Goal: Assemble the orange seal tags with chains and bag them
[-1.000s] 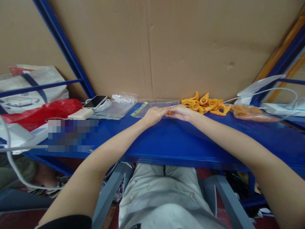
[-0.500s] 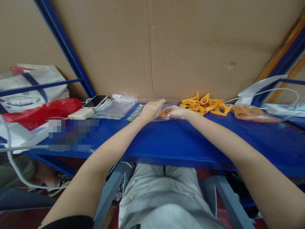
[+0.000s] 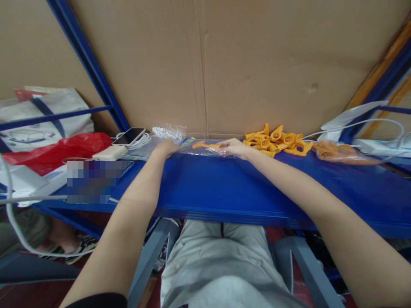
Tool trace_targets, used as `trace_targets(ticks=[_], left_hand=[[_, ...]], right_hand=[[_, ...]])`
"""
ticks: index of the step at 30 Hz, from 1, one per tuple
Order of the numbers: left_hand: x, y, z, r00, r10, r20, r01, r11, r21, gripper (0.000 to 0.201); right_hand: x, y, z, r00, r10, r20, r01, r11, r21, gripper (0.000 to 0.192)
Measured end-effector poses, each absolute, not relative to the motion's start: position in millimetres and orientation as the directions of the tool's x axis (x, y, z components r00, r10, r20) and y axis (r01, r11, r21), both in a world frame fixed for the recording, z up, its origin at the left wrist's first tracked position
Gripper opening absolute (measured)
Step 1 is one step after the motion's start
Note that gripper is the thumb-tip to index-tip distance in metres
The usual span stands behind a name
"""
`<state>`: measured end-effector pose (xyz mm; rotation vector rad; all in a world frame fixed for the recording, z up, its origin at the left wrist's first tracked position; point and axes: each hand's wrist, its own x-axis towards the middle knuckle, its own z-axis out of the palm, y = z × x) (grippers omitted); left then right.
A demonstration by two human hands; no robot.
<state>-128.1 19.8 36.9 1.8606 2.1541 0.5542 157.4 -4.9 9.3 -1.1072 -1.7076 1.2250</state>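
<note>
A clear plastic bag [image 3: 205,148] with an orange plastic piece [image 3: 205,145] inside lies stretched between my two hands on the blue shelf [image 3: 224,188]. My left hand [image 3: 165,148] pinches the bag's left end, near a colourful header card [image 3: 189,140]. My right hand [image 3: 236,148] holds the bag's right end. A heap of several orange plastic pieces [image 3: 278,139] lies just to the right of my right hand, against the cardboard wall.
A stack of clear bags [image 3: 160,139], a phone [image 3: 129,136], a white power bank [image 3: 111,152] and a red bag [image 3: 54,152] sit at left. At right lie a filled bag of orange pieces [image 3: 340,152] and white cables [image 3: 359,124]. Brown cardboard [image 3: 257,64] closes the back.
My left hand has slid leftward along the bag, away from my right hand, and the bag with the orange piece now lies spread out between them.
</note>
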Motion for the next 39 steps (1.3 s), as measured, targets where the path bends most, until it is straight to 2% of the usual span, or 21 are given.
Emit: trace_targets(ticks=[1,3,8,13,16,19,23,27,33,36,39], left_hand=[[-126,20,38,-0.179,0.982,0.063,0.904,0.138,0.404,0.01],[-118,18,40,-0.191,0.981,0.04,0.902,0.159,0.402,0.019],[-103,11,40,-0.131,0.991,-0.018,0.813,0.118,0.57,0.022],[-90,9,33,-0.071,0.996,-0.05,0.757,0.087,0.647,0.019],[-82,8,30,-0.033,0.995,-0.09,0.701,0.087,0.708,0.026],[-77,6,29,0.01,0.991,-0.134,0.635,0.097,0.767,0.03],[-75,6,29,0.025,0.988,-0.151,0.55,0.113,0.828,0.02],[-76,8,29,-0.007,0.985,-0.173,0.527,0.151,0.837,0.013],[-81,11,30,-0.002,0.978,-0.208,0.507,0.18,0.843,0.016],[-82,9,30,0.003,0.983,-0.186,0.473,0.162,0.866,0.01],[-84,6,30,0.022,0.989,-0.148,0.52,0.115,0.846,0.016]], right_hand=[[158,-4,10,-0.334,0.939,0.083,0.222,0.164,-0.961,0.027],[160,-5,11,-0.323,0.943,0.081,0.228,0.161,-0.96,0.027],[163,-11,16,-0.336,0.939,0.073,0.241,0.161,-0.957,0.025],[162,-12,16,-0.442,0.896,0.053,0.275,0.191,-0.942,0.026],[163,-10,14,-0.479,0.876,0.054,0.261,0.201,-0.944,0.026],[162,-9,12,-0.471,0.88,0.059,0.24,0.192,-0.952,0.025],[159,-11,7,-0.432,0.898,0.078,0.203,0.182,-0.962,0.023],[154,-13,3,-0.416,0.902,0.114,0.176,0.203,-0.963,0.024],[152,-14,0,-0.47,0.878,0.085,0.15,0.175,-0.973,0.025],[152,-17,1,-0.513,0.854,0.082,0.135,0.175,-0.975,0.028],[152,-18,3,-0.533,0.843,0.074,0.155,0.183,-0.971,0.03]])
